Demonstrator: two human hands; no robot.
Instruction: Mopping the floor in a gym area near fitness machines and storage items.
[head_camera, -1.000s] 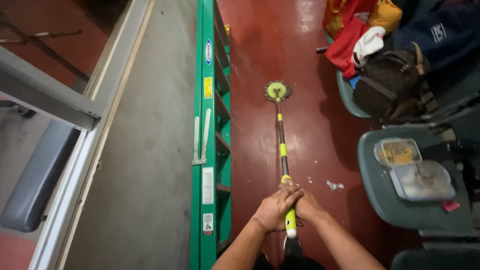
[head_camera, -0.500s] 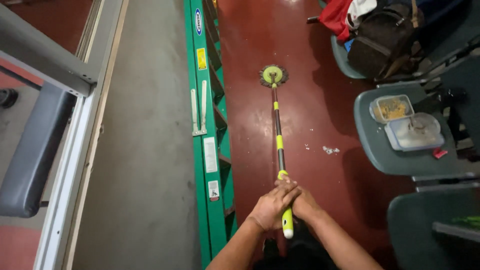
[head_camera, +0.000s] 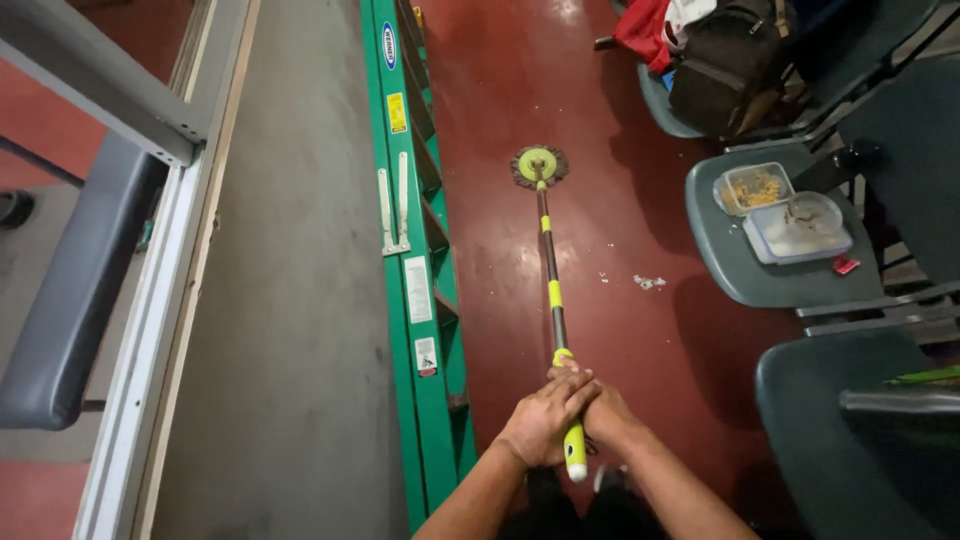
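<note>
Gripping the yellow-green handle of a mop (head_camera: 549, 262), the left hand (head_camera: 541, 419) and the right hand (head_camera: 603, 413) sit pressed together at the lower centre of the frame, both curled tight around the shaft, the left fingers overlapping the right. The white end of the handle pokes out just below them. The mop's thin pole, dark with yellow-green bands, runs from the hands up to the centre of the frame, where its round head (head_camera: 539, 166) lies flat on the red floor (head_camera: 500, 80).

Left of the pole, a green ladder (head_camera: 410, 250) lies along the floor, running from the top edge to the bottom. Further left is a grey concrete strip (head_camera: 280, 300), then a metal rail (head_camera: 150, 330) down the left side.

At the right, a grey chair (head_camera: 735, 275) carries two clear plastic containers (head_camera: 780, 210), one with yellowish food. In the upper right, a dark backpack (head_camera: 730, 65) rests on another chair beside red cloth (head_camera: 640, 25). Small white scraps (head_camera: 648, 282) lie on the floor between the pole and the chair.
</note>
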